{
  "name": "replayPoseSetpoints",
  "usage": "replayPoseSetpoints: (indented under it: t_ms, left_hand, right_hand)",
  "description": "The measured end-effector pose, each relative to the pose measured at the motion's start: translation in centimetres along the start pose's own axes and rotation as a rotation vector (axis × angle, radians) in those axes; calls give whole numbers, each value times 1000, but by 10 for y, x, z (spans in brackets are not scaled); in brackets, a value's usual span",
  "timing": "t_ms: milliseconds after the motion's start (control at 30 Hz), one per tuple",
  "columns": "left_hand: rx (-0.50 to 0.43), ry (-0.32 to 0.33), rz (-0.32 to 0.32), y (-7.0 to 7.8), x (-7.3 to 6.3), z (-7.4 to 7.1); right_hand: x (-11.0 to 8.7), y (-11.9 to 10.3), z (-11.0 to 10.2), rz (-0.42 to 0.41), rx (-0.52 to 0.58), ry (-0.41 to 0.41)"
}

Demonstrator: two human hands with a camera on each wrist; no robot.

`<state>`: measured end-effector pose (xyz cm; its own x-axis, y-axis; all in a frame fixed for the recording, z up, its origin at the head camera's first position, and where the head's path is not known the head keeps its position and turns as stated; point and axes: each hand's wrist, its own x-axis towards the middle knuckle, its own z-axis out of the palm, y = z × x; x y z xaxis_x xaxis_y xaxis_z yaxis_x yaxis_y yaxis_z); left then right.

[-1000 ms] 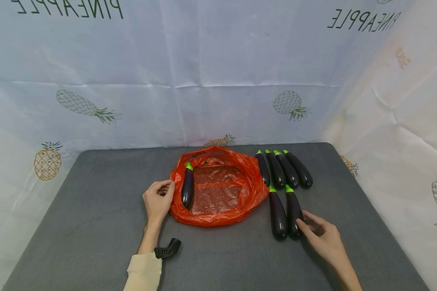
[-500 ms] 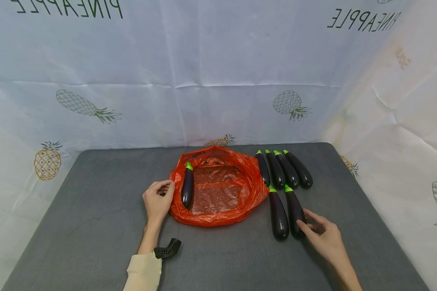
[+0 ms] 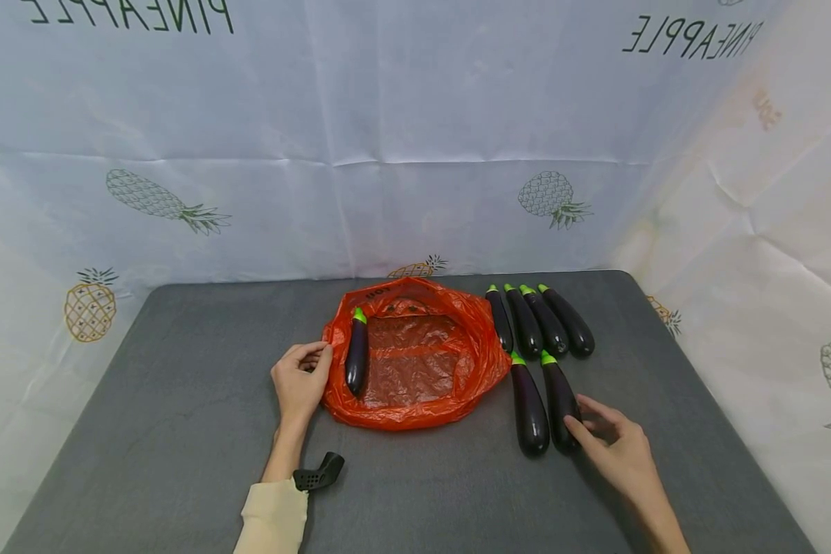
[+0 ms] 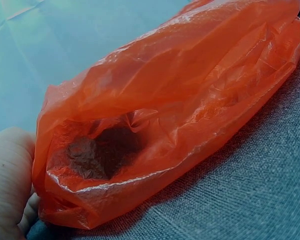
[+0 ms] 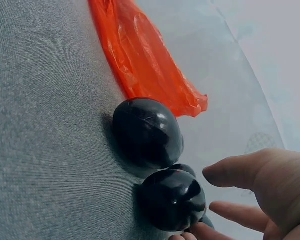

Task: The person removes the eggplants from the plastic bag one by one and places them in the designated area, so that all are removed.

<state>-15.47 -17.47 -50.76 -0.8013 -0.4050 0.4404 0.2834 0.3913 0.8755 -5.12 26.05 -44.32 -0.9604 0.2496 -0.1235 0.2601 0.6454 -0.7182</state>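
Observation:
In the head view, an orange plastic bag (image 3: 415,415) lies with its mouth spread wide, and one eggplant (image 3: 357,355) rests inside at the left. My left hand (image 3: 301,385) pinches the bag's left rim; in the left wrist view the hand (image 4: 10,180) is partly cut off beside the bag (image 4: 155,95). My right hand (image 3: 612,442) is at the lower right end of the nearer right eggplant (image 3: 560,400), thumb and fingers loosely bent. From the right wrist view, the thumb stands apart from this eggplant (image 5: 174,200), while lower fingers reach its side. Another eggplant (image 3: 529,408) lies along its left.
Behind the front pair, several more eggplants (image 3: 545,322) lie in a row right of the bag. They all rest on a grey table (image 3: 180,431). A white cloth (image 3: 415,115) with printed pineapples hangs behind and at the sides. A black wrist mount (image 3: 318,473) is on the left forearm.
The two front eggplants have shifted very slightly to the right at their lower ends, and the right fingers sit closer against the right one. The left hand and bag stay put.

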Motion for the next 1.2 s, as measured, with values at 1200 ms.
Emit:
replayPoseSetpoints:
  t_ms: [1200]
  left_hand:
    - [11,-12,1,0,0,-1]
  right_hand:
    - [28,-70,26,-457,284,96]
